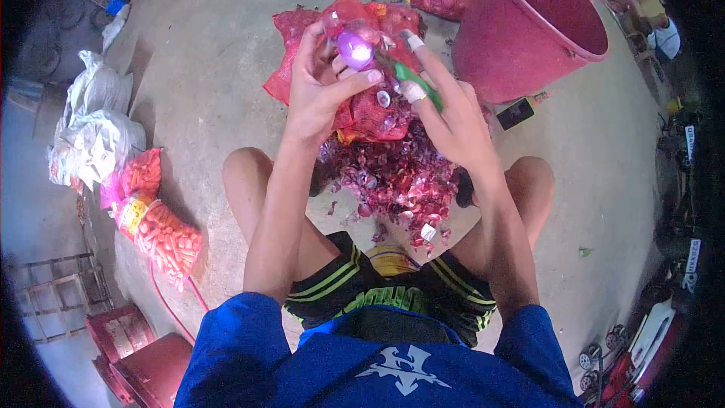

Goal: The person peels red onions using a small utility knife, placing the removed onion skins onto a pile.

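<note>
My left hand (325, 91) holds a shiny purple onion (355, 48) between thumb and fingers. My right hand (453, 109) is closed round a green-handled tool (414, 81), with pale wraps on two fingertips; its tip lies near the onion and is hard to make out. Behind and under both hands rest red mesh sacks (371, 118) of onions. Below them, between my legs, a heap of purple-red peelings (400, 181) covers the floor, with a small white piece (428, 232) on it.
A large dark-pink tub (491, 53) stands at the upper right, with a dark phone-like object (516, 114) beside it. White sacks (102, 140) and a mesh bag of carrots (168, 240) lie at the left. Red containers (151, 366) stand lower left; vehicles line the right edge.
</note>
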Available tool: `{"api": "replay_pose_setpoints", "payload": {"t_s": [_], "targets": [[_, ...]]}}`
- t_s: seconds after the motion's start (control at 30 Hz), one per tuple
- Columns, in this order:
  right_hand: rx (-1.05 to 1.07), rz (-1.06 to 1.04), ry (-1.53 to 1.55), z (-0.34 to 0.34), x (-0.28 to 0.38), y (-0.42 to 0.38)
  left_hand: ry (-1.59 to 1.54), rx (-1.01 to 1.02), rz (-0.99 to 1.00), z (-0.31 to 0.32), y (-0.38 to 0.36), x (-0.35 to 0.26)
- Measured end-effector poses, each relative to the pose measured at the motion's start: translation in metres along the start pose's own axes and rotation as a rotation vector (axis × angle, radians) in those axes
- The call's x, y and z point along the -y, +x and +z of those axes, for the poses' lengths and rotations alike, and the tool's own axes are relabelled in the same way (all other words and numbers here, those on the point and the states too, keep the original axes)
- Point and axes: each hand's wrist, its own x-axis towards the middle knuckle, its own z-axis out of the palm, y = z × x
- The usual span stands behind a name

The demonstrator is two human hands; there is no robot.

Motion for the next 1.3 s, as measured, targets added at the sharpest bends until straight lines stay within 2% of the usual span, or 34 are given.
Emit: {"api": "replay_pose_setpoints", "payload": {"t_s": [0.07,0.13,0.2,0.23,0.27,0.33,0.43,0.57,0.77,0.87,1.07,1.13,1.17,1.23,1.3], "targets": [[-0.038,0.037,0.083,0.003,0.001,0.001,0.053,0.009,0.022,0.001,0.0,0.0],[-0.075,0.074,0.167,0.003,-0.001,0.002,0.266,0.073,0.01,0.004,-0.003,-0.002],[-0.049,0.299,0.388,-0.003,-0.004,0.003,0.215,0.052,-0.015,0.008,-0.006,0.002],[-0.016,0.304,0.323,-0.01,-0.003,0.003,0.162,0.033,-0.035,0.009,-0.006,0.002],[-0.017,0.297,0.323,-0.012,-0.002,0.003,0.164,0.034,-0.029,0.009,-0.004,0.0],[-0.034,0.14,0.185,-0.011,-0.002,0.001,0.064,0.013,-0.051,0.01,-0.002,-0.004],[0.006,0.098,0.138,-0.008,-0.002,-0.003,0.07,-0.044,-0.001,0.004,0.002,0.0],[0.035,0.065,0.099,-0.004,-0.002,-0.004,0.087,-0.045,0.012,0.002,0.001,0.004],[-0.05,0.024,0.106,0.005,-0.003,-0.003,0.084,-0.069,0.024,0.006,0.002,0.003],[-0.018,0.074,0.144,0.003,0.005,-0.001,0.07,-0.082,0.032,0.007,0.001,0.001],[-0.053,0.027,0.094,0.006,0.002,0.0,0.181,-0.032,0.053,0.015,0.0,-0.006],[0.029,0.232,0.258,0.002,0.008,0.0,0.259,0.025,0.058,0.016,0.0,-0.007],[0.029,0.234,0.258,0.0,0.006,0.0,0.258,0.025,0.057,0.014,0.001,-0.006],[0.179,0.519,0.769,-0.008,-0.001,0.001,0.288,0.027,-0.017,0.008,0.001,-0.002],[0.194,0.495,0.69,-0.014,-0.004,0.003,0.22,0.007,-0.063,0.006,0.0,0.002]]}}
